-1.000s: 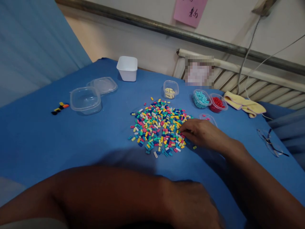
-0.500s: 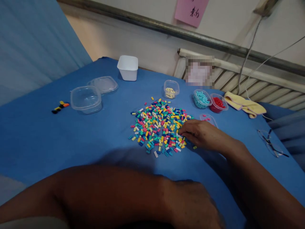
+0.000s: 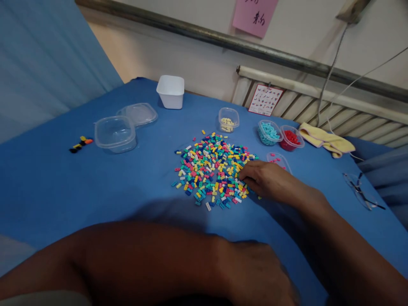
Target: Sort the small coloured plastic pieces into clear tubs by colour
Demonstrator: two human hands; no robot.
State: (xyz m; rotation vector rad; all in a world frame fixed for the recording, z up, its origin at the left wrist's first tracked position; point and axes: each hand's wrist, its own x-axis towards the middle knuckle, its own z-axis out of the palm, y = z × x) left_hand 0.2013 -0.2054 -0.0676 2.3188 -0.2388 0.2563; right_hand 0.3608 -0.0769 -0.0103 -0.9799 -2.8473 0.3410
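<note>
The right hand (image 3: 272,180) was bent low at the right edge of the brick pile (image 3: 216,185), its fingertips hidden; whether its grip held anything, I couldn't tell. A careless sweep risked scattering loose bricks (image 3: 208,206) off the pile.

The right hand (image 3: 270,180) hides its own fingertips; the left hand (image 3: 259,272) is blurred, its fingers unseen; the pink note (image 3: 255,17) runs off the top edge.
</note>
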